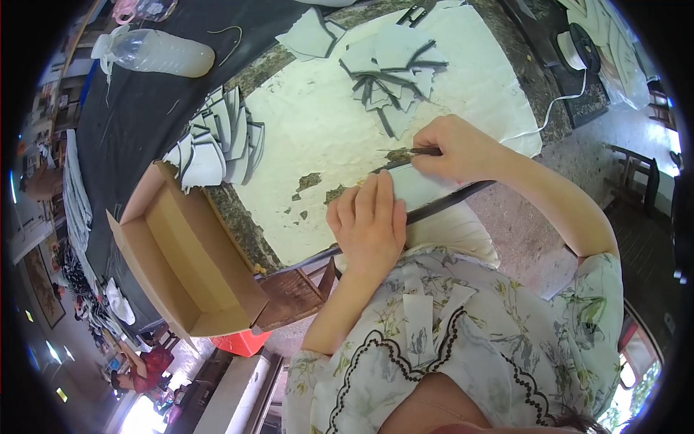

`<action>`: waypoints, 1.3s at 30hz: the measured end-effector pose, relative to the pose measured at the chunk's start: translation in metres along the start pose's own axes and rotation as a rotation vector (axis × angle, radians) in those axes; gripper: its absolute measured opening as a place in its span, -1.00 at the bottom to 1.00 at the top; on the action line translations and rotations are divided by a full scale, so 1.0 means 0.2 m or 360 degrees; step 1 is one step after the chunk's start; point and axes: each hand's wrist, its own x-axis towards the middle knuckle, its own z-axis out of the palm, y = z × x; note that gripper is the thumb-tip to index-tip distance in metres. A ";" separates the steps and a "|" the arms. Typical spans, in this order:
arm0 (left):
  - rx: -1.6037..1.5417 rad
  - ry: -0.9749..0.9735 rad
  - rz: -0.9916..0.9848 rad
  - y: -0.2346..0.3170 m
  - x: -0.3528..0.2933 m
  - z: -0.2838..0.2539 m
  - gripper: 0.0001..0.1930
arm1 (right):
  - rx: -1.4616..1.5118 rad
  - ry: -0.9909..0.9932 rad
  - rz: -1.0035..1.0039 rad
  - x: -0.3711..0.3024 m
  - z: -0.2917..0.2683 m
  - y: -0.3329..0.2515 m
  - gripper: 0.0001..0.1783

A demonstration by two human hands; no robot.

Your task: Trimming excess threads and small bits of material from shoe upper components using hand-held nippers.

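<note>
My right hand (452, 148) is closed around a slim dark tool (426, 151) with a thin pointed tip aimed left; whether it is a brush or an awl I cannot tell. Under that hand, at the table's near edge, lies a pale flat piece (419, 186). My left hand (369, 226) rests palm down just left of it, fingers stretched out over the edge of the worn white sheet (289, 123). Beyond my right hand is a heap of pale grey cut pieces with dark edges (394, 69). A second overlapping stack of such pieces (224, 137) sits at the left.
An open cardboard box (191, 253) stands at the table's left corner. On black cloth at the far left lies a plastic bottle of whitish liquid (155, 53). A spool (577, 49) with white cord is at the far right. A person in red (148, 369) sits in the background.
</note>
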 end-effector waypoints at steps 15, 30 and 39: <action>0.0251 -0.0217 0.0442 0.02 0.06 -0.02 -0.45 | -0.0400 0.0071 -0.0226 -0.01 0.04 0.03 -0.77; 0.0380 -0.0366 0.0518 0.06 0.14 -0.07 -0.41 | -0.0277 0.0015 -0.0083 -0.04 -0.09 0.07 -0.76; 0.0420 -0.0378 0.0535 0.08 0.14 -0.07 -0.39 | -0.0310 0.0140 -0.0061 -0.06 -0.08 0.07 -0.75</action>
